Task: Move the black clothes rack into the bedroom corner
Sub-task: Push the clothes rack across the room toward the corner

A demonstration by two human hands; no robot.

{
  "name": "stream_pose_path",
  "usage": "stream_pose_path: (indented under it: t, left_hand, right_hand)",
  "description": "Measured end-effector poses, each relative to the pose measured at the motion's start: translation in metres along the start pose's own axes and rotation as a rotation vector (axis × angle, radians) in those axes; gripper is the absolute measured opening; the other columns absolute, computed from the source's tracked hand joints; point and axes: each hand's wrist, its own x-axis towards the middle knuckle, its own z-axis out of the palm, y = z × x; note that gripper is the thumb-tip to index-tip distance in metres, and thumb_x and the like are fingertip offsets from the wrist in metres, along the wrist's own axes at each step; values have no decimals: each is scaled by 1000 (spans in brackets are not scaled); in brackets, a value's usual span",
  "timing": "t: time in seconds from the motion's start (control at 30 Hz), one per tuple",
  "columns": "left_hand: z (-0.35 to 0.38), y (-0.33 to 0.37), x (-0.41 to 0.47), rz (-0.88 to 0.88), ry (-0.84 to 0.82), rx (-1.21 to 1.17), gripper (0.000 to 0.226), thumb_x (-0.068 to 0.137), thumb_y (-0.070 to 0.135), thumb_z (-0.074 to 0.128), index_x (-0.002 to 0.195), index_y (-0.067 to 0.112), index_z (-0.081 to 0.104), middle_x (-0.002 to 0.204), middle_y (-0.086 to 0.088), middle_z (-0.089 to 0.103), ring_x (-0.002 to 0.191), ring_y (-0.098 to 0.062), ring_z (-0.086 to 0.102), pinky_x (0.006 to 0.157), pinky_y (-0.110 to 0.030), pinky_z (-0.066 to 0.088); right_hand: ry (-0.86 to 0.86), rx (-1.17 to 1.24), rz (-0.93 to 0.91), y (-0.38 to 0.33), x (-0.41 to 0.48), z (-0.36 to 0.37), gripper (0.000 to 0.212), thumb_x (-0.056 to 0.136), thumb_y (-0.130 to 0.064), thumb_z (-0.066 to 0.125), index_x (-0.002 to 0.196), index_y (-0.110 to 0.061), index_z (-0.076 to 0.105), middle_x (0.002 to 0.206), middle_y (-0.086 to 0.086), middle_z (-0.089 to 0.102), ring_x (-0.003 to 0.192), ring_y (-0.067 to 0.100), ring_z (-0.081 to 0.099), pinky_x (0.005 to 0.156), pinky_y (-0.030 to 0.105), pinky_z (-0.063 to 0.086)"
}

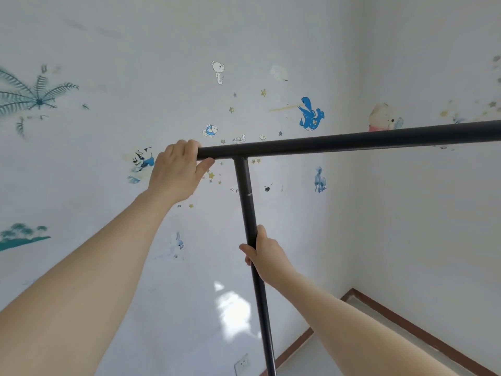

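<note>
Fingers (187, 147) both hands wrapped rnd black rack (352, 141).

The matte black metal clothes rack (339, 142) stands against a pale white wall (135, 36) scattered with blue dolphin, fish and gold star stickers (311, 114); the reddish-brown skirting board (406, 325) edges it.

Single head cam, wide-angle, so no 2nd view to overlap. I see it facing fwd, w/ left hand (177, 172) gripping near the frame's middle, close in. Past the grip: stickered wall (271, 50). Below-right of it: room corner, floor strip (311, 356).
</note>
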Motion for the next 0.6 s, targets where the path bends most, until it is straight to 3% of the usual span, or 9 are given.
stream_pose_path:
  t: [0.3, 0.6]
  left_hand:
    - [-3, -74, -11, -55, -26, 113, 43, 92, 47, 34, 110, 10, 44, 108, -14, 55, 97, -36, 51, 79, -41, 36]
    - [-15, -160, -35, -101, -59, 187, 42, 92, 49, 35, 109, 12, 44, 108, -12, 57, 97, -34, 52, 81, -42, 37]
  right_hand:
    - [-117, 20, -81, -33, 28, 56, 23, 97, -31, 45, 106, -11, 37, 92, 15, 70, 75, 26, 61, 78, 47, 56]
    - [-200, -26, -136, -87, 41, 123, 25, 97, -31, 39, 113, -12, 34, 96, 6, 72, 87, 31, 67, 78, 45, 56]
